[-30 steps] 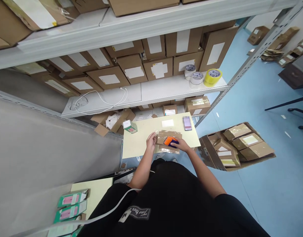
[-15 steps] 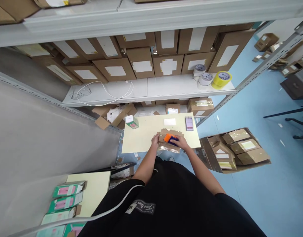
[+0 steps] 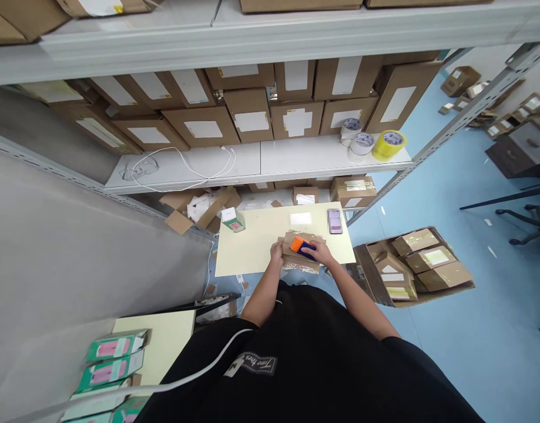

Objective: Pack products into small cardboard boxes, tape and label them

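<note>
A flattened piece of brown cardboard [image 3: 288, 251] with shiny clear tape along its edges lies at the front of the cream table. My left hand [image 3: 277, 251] grips its left side, thumb and fingers closed around the edge. Over the cardboard's middle, my right hand [image 3: 320, 252] is closed on an orange and dark blue block-shaped tool [image 3: 298, 243]; its exact kind is too small to make out. The orange end points left and away from me. Whether the tool touches the cardboard, I cannot tell.
On the table [image 3: 252, 252] are a small green and white box [image 3: 233, 219], a white label [image 3: 300, 218] and a phone [image 3: 335, 221]. Behind stands a shelf with boxes and tape rolls [image 3: 389, 145]. A large carton [image 3: 366, 270] holding parcels sits to the right.
The view has shifted slightly. The orange and blue tool has turned a little in my right hand, so less of its blue part shows. My left hand keeps its grip on the cardboard.
</note>
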Demonstrator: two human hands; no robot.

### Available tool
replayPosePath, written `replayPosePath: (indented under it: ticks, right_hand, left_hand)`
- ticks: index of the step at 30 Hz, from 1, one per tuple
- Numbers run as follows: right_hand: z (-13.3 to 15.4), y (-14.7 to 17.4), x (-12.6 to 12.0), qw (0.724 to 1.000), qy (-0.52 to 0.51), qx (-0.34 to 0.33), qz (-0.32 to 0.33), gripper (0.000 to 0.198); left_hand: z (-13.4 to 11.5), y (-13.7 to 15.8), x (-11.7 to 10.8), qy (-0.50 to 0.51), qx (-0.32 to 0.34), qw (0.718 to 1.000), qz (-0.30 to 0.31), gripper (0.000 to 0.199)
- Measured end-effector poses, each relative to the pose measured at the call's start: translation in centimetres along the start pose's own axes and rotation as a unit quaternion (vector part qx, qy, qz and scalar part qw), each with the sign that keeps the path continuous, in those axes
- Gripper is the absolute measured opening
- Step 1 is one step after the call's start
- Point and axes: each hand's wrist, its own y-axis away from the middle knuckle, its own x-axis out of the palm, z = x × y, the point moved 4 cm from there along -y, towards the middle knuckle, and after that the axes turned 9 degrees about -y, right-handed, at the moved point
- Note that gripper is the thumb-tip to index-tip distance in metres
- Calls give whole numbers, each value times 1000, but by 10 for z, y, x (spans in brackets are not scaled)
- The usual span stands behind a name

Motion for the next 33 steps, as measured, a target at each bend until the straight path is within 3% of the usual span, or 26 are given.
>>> replayPosePath:
  ticks: [5,9,16,22,26,29,31,33]
  right_hand:
    - [4,5,6,1000,26,-4,5,63]
    - [4,6,11,998,53,-4,-12,65]
    - [-2,1,12,999,26,-18,5,64]
    - [4,2,12,999,44,-14,-11,61]
    - [9,0,10,998,55,-2,3,58]
    - [13,-5,7,998,68,13,8,56]
    - [16,-8,6,997,80,22,10,56]
    - [21,-11,4,996,91,25,9,55]
  left_hand:
    - [-14,3,-18,1,11,997,-74,25]
    - [-23,9,-30,-42,16,995,-86,16]
    - [-15,12,-6,-112,-30,991,-66,17]
    - [-17,10,-8,-217,-75,971,-69,40]
    - [-30,19,-25,-283,-17,957,-65,71]
    - [-50,19,-29,-322,81,943,-8,80]
    - [-63,18,-21,-408,190,887,107,88]
    - [-70,15,-15,-478,229,827,186,98]
